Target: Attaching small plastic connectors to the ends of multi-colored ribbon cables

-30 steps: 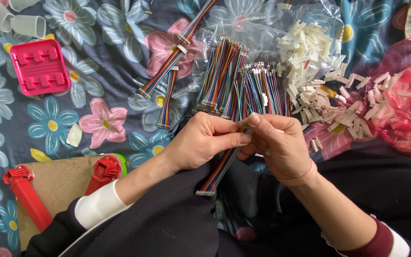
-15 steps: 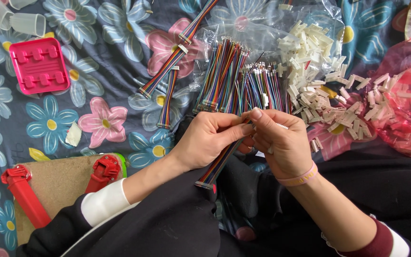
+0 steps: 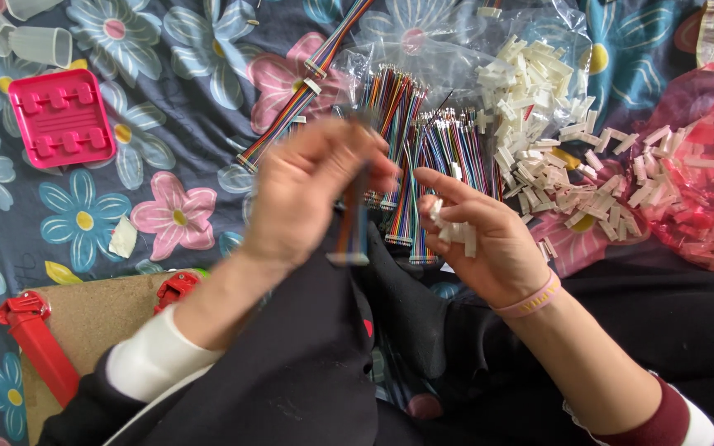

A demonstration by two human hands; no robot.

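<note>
My left hand (image 3: 303,194) is blurred with motion and grips a short rainbow ribbon cable (image 3: 350,223) that hangs down from its fingers, a white connector at its lower end. My right hand (image 3: 489,239) sits just right of it, palm up, fingers partly spread, cupping several small white plastic connectors (image 3: 454,231). The two hands are apart. Behind them lies a bundle of rainbow ribbon cables (image 3: 423,149) with bare metal ends pointing away from me.
A pile of white connectors (image 3: 555,149) spreads over clear plastic at the right. A red bag (image 3: 704,182) holds more. A pink plastic tray (image 3: 61,117) lies upper left on the flowered cloth. Finished cables (image 3: 291,107) lie beside it. A cardboard piece with red clamps (image 3: 84,314) sits lower left.
The hands were pinched together on one cable. Now they have parted: my left hand has swung up and left with the cable, and my right hand has opened, showing connectors in its palm.
</note>
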